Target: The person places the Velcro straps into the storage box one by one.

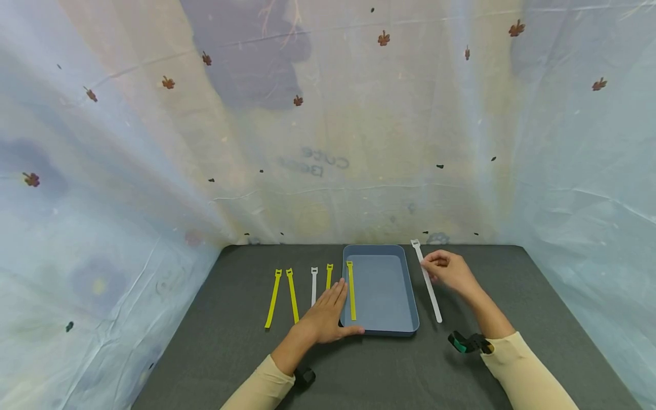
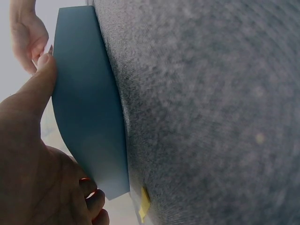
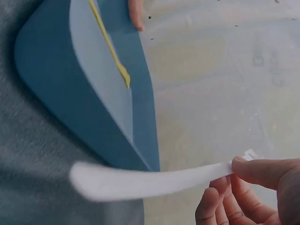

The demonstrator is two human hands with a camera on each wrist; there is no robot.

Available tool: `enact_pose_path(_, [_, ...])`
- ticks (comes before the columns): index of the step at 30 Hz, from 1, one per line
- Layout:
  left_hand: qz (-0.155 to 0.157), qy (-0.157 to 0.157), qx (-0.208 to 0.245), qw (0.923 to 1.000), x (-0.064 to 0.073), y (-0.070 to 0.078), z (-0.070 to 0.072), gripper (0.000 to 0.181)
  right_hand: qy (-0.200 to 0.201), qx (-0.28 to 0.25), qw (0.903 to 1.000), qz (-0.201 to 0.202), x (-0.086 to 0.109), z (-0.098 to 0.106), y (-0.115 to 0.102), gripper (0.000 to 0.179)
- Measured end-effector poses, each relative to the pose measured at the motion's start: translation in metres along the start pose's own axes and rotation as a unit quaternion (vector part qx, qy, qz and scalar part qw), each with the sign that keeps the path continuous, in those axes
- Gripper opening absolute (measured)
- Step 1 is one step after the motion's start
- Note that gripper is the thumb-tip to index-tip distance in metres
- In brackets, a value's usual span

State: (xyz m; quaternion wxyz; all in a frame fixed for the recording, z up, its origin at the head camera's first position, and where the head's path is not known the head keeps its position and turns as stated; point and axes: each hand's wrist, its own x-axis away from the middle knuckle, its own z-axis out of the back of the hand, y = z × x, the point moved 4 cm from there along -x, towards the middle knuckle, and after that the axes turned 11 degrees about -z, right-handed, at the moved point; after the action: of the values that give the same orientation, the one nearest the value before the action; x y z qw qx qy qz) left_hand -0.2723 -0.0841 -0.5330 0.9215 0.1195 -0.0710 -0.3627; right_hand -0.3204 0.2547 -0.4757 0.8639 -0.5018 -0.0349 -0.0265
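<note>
My right hand [image 1: 452, 272] pinches a long white cable strap [image 3: 136, 182] near its buckle end, between thumb and fingers. The strap hangs just outside the right wall of a blue-grey tray [image 1: 386, 290], its rounded tail pointing toward me. My left hand [image 1: 324, 319] rests at the tray's front left corner, fingers straight along the left rim and thumb [image 2: 40, 77] on the front rim. Inside the tray, near its left wall, lies a yellow cable strap [image 1: 351, 293].
Left of the tray, on the dark cloth-covered table [image 1: 220, 347], lie two yellow straps [image 1: 274, 299], a white strap [image 1: 314, 285] and another yellow strap [image 1: 329, 275] partly hidden by my left hand. A printed curtain [image 1: 348, 210] closes off the back and sides.
</note>
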Motion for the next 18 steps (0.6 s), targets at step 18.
enact_pose_path(18, [-0.003, 0.004, 0.002, 1.0, 0.0, -0.001, 0.0, 0.12, -0.049, -0.043, 0.9969, 0.044, -0.003, -0.031, -0.031, 0.028])
